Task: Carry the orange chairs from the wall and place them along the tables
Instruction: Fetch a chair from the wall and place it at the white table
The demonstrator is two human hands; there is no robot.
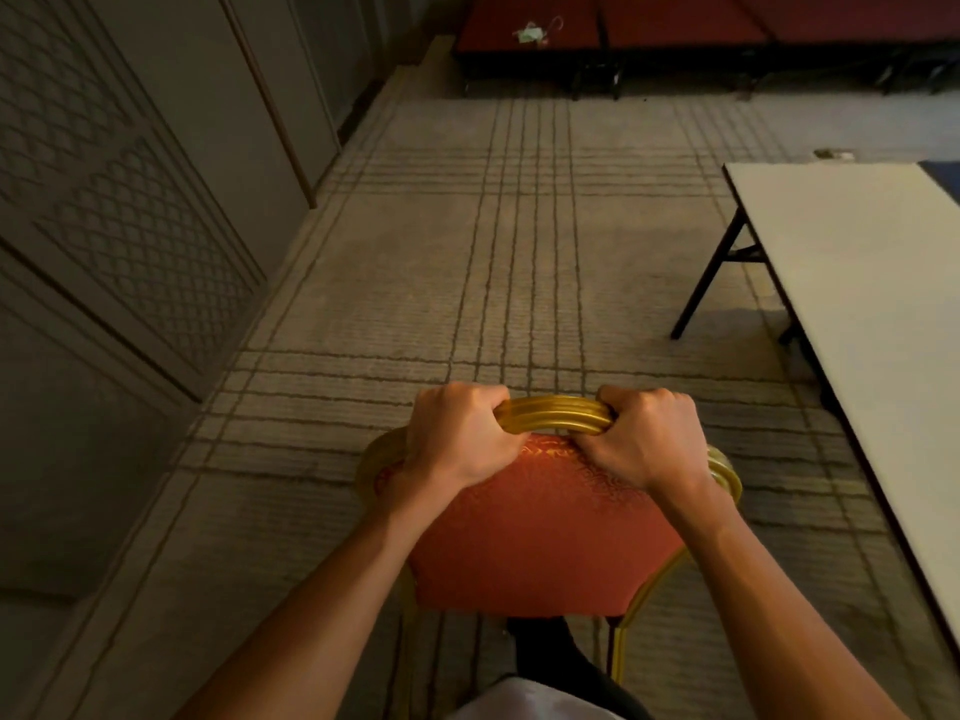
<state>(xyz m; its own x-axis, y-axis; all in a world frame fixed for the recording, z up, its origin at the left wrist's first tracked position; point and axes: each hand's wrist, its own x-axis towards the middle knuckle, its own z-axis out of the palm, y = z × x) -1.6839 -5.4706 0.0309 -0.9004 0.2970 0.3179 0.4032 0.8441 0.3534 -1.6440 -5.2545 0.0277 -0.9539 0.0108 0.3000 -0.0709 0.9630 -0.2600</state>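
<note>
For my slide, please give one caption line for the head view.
Both hands, left and right, grip an orange chair by its gold top rail, table at right.

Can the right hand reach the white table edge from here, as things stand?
Probably not right now. The right hand is clamped on the gold frame of the orange chair, as is the left hand. The white folding table sits off to the right across open carpet, nothing blocking.

panelled wall [130,210] left | striped carpet [415,278] | red stage [675,23] (far end)

Wall [130,200] left; table [857,283] (chair-side) right
</note>
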